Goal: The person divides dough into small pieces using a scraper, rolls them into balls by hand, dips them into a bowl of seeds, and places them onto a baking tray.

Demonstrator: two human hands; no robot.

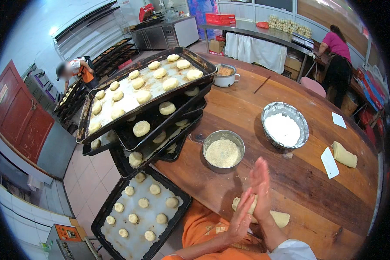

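Note:
My left hand (239, 218) and my right hand (261, 188) are raised above the table's near edge. Their palms face each other closely, with fingers stretched out; whether anything lies between them is hidden. Below and behind them, a roll of pale dough (280, 219) lies on the wooden table, partly covered by my wrists. Just beyond my fingertips stands a steel bowl (223, 152) of beige crumbs or seeds. Farther right is a larger metal bowl (286, 126) of white flour. To my left, a tray (184, 200) holds several round dough pieces on lining paper.
Stacked black baking trays (212, 74) with dough rounds rise at the table's left. A white enamel mug (226, 77), a thin dark stick (262, 84), white scrapers (329, 163) and another dough roll (345, 155) lie on the table. Two other people work farther off.

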